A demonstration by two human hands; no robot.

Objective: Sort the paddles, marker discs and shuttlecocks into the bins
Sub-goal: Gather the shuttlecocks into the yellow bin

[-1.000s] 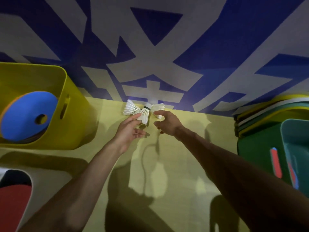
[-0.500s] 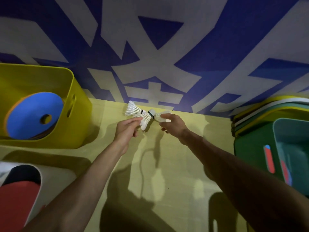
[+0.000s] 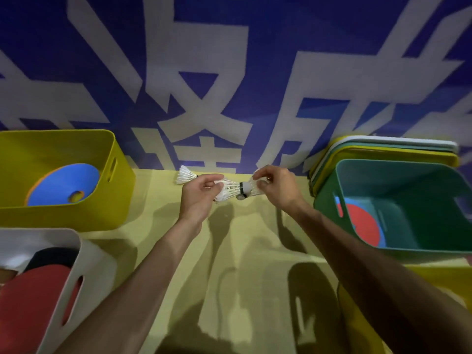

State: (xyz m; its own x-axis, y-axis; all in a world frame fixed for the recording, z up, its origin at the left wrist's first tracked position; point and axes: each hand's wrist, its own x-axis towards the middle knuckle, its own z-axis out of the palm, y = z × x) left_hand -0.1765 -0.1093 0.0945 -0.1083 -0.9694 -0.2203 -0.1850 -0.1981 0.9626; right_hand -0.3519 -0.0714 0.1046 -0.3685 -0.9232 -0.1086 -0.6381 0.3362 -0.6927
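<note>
On the yellow table (image 3: 245, 251), discs (image 3: 63, 185) and paddles (image 3: 30, 297) look binned; my left hand (image 3: 201, 192) grips a shuttlecock (image 3: 227, 196), my right hand (image 3: 277, 187) pinches a second shuttlecock (image 3: 251, 187), and a third shuttlecock (image 3: 185, 175) lies loose.

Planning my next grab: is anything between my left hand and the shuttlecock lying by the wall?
Nothing visible. The lone shuttlecock lies on the table just past the fingers of the left hand, with nothing between them. That hand grips other shuttlecocks, though, so it is not free.
</note>
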